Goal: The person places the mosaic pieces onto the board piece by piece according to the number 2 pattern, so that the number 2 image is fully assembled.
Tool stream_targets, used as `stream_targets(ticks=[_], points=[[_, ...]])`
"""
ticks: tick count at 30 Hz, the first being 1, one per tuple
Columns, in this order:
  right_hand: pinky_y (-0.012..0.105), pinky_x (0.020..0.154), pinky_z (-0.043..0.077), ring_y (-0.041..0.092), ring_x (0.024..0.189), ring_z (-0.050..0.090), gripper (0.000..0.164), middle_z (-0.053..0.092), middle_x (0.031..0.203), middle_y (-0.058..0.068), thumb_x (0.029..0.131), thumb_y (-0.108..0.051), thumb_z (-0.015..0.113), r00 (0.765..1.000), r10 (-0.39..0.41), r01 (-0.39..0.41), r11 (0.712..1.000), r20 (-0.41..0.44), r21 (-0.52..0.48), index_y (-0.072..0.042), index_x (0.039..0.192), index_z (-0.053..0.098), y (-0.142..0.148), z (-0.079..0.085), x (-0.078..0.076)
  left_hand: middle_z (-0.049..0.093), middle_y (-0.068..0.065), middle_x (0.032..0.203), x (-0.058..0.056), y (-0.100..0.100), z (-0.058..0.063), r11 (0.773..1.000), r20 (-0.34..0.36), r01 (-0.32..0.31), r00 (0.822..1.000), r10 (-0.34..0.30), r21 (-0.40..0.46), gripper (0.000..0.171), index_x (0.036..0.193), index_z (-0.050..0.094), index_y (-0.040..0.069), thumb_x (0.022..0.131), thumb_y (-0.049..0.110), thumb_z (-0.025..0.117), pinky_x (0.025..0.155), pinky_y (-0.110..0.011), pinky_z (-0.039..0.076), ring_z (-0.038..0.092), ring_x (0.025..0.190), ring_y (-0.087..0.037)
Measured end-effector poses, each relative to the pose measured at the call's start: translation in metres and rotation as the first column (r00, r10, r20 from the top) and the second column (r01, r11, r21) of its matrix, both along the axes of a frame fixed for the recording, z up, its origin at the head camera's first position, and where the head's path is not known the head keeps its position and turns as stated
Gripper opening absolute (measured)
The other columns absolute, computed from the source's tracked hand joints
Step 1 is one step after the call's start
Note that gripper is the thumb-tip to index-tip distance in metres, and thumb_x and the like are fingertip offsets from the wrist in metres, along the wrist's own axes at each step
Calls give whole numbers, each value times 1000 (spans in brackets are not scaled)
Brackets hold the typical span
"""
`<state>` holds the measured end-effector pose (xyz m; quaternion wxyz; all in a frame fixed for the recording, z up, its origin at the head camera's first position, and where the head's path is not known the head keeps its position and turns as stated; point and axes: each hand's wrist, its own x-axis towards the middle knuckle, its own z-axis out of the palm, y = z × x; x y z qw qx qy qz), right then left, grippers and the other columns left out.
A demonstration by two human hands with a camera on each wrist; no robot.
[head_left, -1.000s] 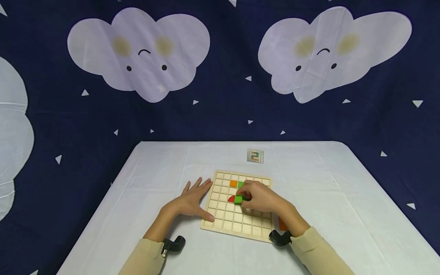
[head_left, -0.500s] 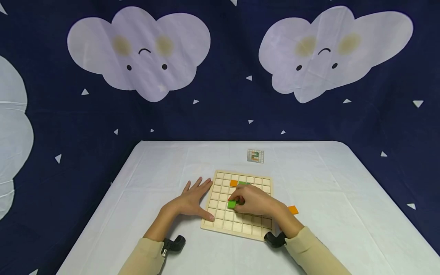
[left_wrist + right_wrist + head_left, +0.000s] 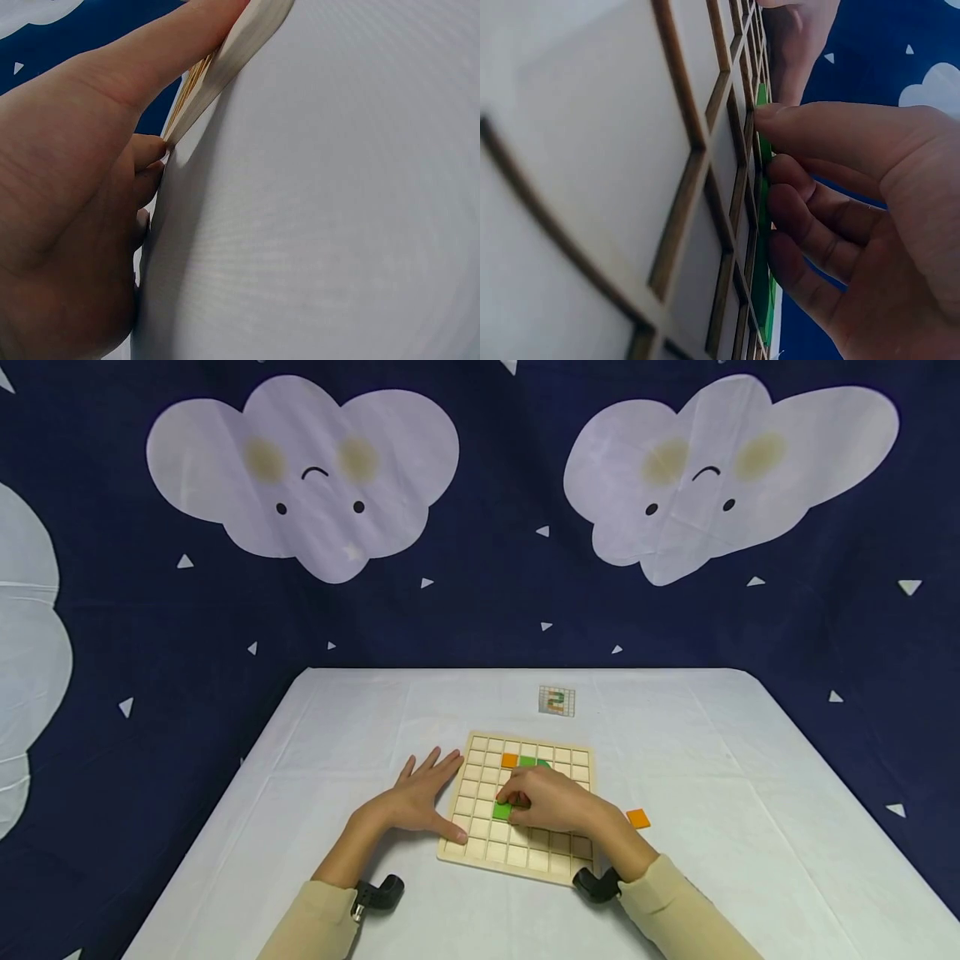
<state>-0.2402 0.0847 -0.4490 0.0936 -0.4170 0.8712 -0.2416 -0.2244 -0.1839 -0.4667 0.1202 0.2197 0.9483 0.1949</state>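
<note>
A wooden grid board (image 3: 517,857) lies on the white table. My right hand (image 3: 555,800) is over its middle, thumb and fingers curled, pinching a green square tile (image 3: 502,811) that lies at a cell left of centre. In the right wrist view, the thumb (image 3: 776,120) is against green at the grid. On an upper row sit an orange tile (image 3: 510,760), a green tile (image 3: 527,762) and a dark green piece (image 3: 543,763), partly covered by the right hand. My left hand (image 3: 416,797) is spread, with fingertips and thumb touching the board's left side.
Right of the board, beside the right forearm, an orange square tile (image 3: 638,818) lies on the table (image 3: 750,827). Behind the board is a small card (image 3: 557,701) printed with a coloured grid pattern. A dark blue cloth with clouds (image 3: 480,610) hangs beyond the table's far edge.
My right hand has moved left and toward me with the green square tile, lowering it to the board. The red piece is now hidden by the hand. The left hand stays put.
</note>
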Motion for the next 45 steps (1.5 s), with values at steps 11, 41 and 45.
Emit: stream_targets(ticks=[11,41,45], points=[[20,69,48,4,77,53,19,58,88,-15,86,-20,72,1000,7,-7,1000,-23,9,-17,104,75,4,4,2,12,2,160,1,1,1,1000,2,-5,1000,5,6,132,156,16,17,54,80,72,113,-52,-5,-1,145,-23],[24,65,49,3,75,54,16,59,90,-16,90,-22,68,982,-182,178,982,-45,-70,-17,105,73,74,12,-2,14,1,159,1,2,-2,1000,-1,-18,1000,18,3,134,155,19,16,51,81,72,113,-53,-6,-1,146,-24],[25,64,48,4,76,54,19,58,88,-16,90,-19,69,975,-210,204,976,-69,-75,-15,107,71,89,11,-2,15,0,159,2,2,-2,1000,-5,-16,1000,16,4,133,155,19,16,52,80,73,113,-53,-5,-1,146,-25]])
